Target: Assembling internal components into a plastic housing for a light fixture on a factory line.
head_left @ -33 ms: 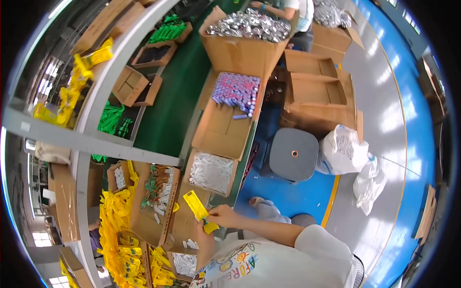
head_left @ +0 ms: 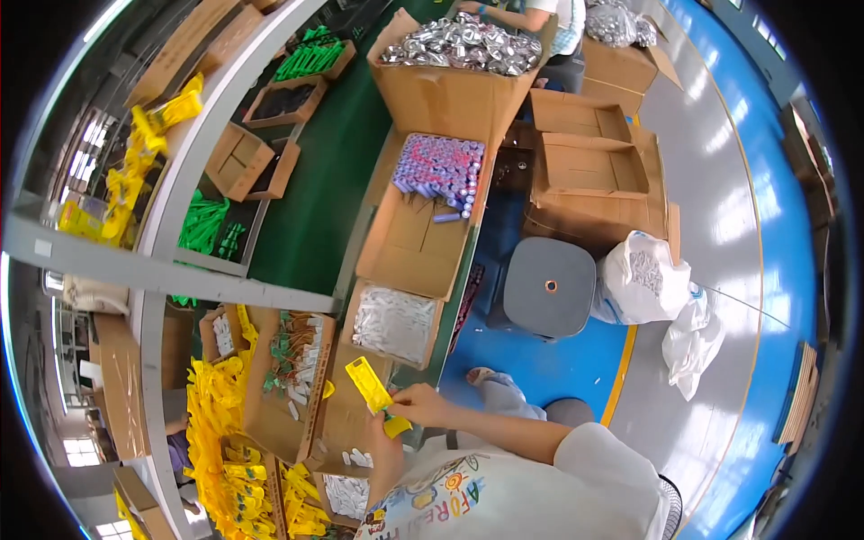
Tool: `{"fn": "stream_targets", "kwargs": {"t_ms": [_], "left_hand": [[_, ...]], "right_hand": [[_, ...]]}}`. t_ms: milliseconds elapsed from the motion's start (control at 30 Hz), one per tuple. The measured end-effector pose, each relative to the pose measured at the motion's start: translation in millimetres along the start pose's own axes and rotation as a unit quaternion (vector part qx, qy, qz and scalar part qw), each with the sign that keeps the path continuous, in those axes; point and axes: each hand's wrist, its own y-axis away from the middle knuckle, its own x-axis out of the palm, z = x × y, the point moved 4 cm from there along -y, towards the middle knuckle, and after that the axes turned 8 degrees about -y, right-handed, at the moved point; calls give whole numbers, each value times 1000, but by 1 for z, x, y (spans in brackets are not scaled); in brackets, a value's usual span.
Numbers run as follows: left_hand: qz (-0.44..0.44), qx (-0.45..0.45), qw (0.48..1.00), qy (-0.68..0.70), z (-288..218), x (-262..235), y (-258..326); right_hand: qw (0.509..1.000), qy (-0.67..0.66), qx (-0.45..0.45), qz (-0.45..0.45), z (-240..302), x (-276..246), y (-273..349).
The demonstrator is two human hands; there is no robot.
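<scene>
A flat yellow plastic casing is held up over the edge of an open cardboard box. My right hand pinches its near end, the forearm reaching in from the right. My left hand comes up from below and grips a second small yellow piece just under the casing. The two hands touch each other. Left of them lies a box of small parts with green wires.
A heap of yellow casings lies at the lower left. Boxes hold clear bags, purple cylinders and silver pieces along a green belt. A grey stool and white bags stand right. Another person works at the top.
</scene>
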Motion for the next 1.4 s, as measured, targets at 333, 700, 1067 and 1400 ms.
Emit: {"fn": "stream_targets", "kwargs": {"t_ms": [333,700,1067,1400], "left_hand": [[54,-24,997,-39,-1,67,-19],[95,131,959,-234,-12,64,-16],[13,82,994,72,-5,54,-26],[31,21,992,118,22,51,-13]], "right_hand": [[998,46,-31,-15,-12,-57,-5],[994,73,-85,0,26,-57,-2],[988,49,35,141,17,-53,-7],[887,433,151,-54,-214,-171,61]]}}
